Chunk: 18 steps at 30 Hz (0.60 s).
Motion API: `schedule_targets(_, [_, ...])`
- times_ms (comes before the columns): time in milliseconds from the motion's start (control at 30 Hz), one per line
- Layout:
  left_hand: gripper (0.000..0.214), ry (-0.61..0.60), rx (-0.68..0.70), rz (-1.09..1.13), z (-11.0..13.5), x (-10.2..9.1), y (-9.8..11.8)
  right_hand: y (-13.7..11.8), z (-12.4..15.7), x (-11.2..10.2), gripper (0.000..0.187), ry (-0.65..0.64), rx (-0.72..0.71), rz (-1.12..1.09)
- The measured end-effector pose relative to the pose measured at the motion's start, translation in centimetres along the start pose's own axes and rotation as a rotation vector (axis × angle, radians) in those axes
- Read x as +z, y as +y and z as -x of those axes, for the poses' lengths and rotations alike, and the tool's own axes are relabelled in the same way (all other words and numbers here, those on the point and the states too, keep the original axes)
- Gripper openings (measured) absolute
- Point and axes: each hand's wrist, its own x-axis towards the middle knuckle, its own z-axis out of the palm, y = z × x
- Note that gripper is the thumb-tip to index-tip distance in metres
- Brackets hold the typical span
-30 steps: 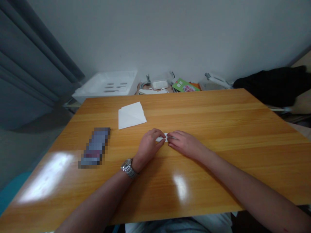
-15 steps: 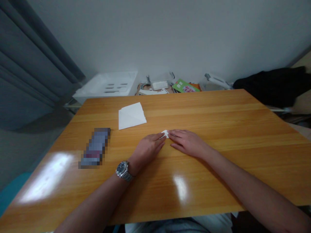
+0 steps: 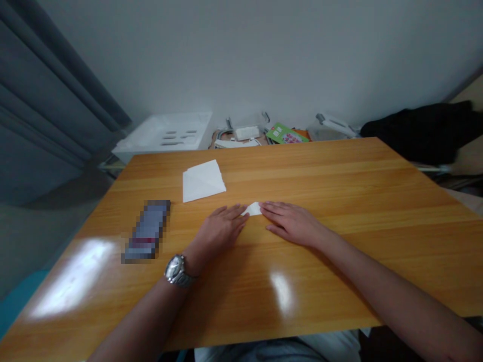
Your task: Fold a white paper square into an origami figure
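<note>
A small folded white paper (image 3: 254,208) lies on the wooden table (image 3: 339,191) between my two hands. My left hand (image 3: 221,231) rests flat on the table with its fingers stretched out, fingertips touching the paper's left edge; a silver watch is on that wrist. Flat as well, my right hand (image 3: 290,223) has its fingertips on the paper's right edge and covers part of it. A larger folded white sheet (image 3: 203,180) lies farther back to the left, apart from both hands.
A pixelated dark rectangular object (image 3: 147,230) lies on the table's left side. Behind the far edge are a white tray (image 3: 166,133), cables, a green packet (image 3: 285,133) and dark cloth (image 3: 418,133). A grey curtain hangs at left.
My fingers have gone from pinching the small paper to lying flat on the table. My left hand has slid back and to the left, uncovering more of the paper.
</note>
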Motion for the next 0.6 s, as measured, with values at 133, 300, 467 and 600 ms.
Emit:
schedule_targets(133, [0.031,0.024,0.016,-0.003,-0.1,-0.2,-0.2,0.0,0.1,0.0,0.056,-0.029,-0.001,-0.019])
schedule_targets(300, [0.036,0.107,0.062,0.038,-0.3,0.3,0.3,-0.3,0.1,0.0,0.062,-0.053,0.027,-0.042])
schedule_targets(467, [0.045,0.051,0.029,0.022,-0.5,0.3,1.3,-0.4,0.1,-0.2,0.064,-0.068,0.027,-0.063])
schedule_targets(600, [0.039,0.03,0.015,-0.011,-0.6,0.3,1.7,-0.2,0.1,-0.5,0.06,-0.065,0.028,-0.073])
